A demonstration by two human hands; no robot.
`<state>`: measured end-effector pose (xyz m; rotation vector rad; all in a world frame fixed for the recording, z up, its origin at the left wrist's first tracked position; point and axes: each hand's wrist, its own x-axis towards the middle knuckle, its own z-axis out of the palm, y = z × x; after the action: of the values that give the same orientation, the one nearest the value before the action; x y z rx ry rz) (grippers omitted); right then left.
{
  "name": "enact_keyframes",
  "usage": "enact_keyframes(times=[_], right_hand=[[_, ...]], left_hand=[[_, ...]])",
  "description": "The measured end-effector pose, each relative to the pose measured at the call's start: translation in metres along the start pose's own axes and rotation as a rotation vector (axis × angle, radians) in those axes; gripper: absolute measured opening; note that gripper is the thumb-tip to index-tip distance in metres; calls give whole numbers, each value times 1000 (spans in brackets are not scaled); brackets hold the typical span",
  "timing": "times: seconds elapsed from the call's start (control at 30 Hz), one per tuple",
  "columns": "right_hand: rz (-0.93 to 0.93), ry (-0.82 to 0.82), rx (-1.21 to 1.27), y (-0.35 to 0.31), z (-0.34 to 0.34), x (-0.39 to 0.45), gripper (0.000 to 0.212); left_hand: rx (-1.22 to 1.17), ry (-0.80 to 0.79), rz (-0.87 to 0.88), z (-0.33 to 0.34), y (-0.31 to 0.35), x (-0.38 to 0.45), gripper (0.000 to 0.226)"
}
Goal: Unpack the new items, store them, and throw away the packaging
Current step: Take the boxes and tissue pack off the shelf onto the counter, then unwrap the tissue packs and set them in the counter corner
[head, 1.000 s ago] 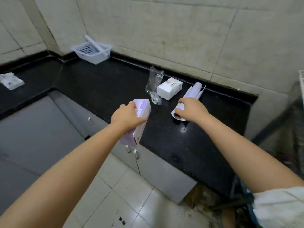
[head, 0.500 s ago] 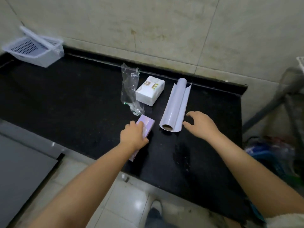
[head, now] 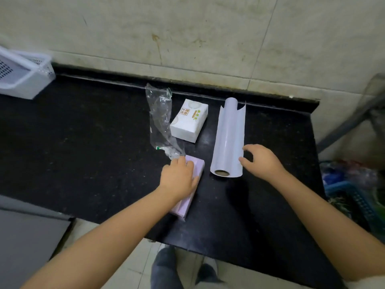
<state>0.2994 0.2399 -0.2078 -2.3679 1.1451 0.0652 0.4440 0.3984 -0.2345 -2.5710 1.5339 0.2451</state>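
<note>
A pale purple box (head: pixel 184 206) lies flat on the black counter (head: pixel 83 155) near its front edge. My left hand (head: pixel 179 177) lies over the box's far half, fingers curled over its left side and thumb along the top. Just right of it a white roll on a cardboard core (head: pixel 228 136) points away from me, its loose sheet edge turned up. My right hand (head: pixel 261 161) hovers beside the near end of the roll, fingers loosely spread, holding nothing. A small white printed box (head: pixel 189 122) and an empty clear plastic wrapper (head: pixel 160 122) lie behind.
A white perforated basket (head: pixel 23 76) sits on the counter at the far left against the tiled wall. A blue crate with rubbish (head: pixel 354 197) stands on the floor past the counter's right end. My feet (head: pixel 166 268) are below the front edge.
My left hand has brought the purple box from off the counter's edge down flat onto the counter. My right hand let go of the roll and now hovers beside it.
</note>
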Motion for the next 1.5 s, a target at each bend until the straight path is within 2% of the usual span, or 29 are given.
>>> enact_keyframes(times=[0.1,0.2,0.3,0.47,0.57,0.7,0.87,1.1,1.27,1.37,1.5], right_hand=[[38,57,26,-13,2,6,47],[92,80,36,-30,5,19,47],[142,107,21,-52,5,33,48],[205,156,-102,-78,2,55,44],[222,168,-151,-84,2,66,46],[235,157,-209,-78,6,79,50],[222,142,-260,-80,8,87,50],[70,230,-301,-95,-13,89,49],[-31,261,-237,-115,-27,96,56],[-112,264,-204,-157,-25,108,57],[-355,246,-131,-249,-3,119,55]], left_hand=[[-5,84,138,-26,-10,22,31],[52,91,210,-47,-21,54,31],[-35,25,122,-56,-34,95,44],[-218,-172,-64,-43,-46,156,79],[-223,-201,-124,-29,-44,179,91],[-276,-129,-179,-12,-33,193,92],[-385,-141,-258,-14,-35,203,89],[-318,11,-218,-59,-45,194,87],[-423,180,-239,-110,-81,161,83],[-475,289,-267,-126,-126,126,85],[-464,402,-359,-131,-202,63,86]])
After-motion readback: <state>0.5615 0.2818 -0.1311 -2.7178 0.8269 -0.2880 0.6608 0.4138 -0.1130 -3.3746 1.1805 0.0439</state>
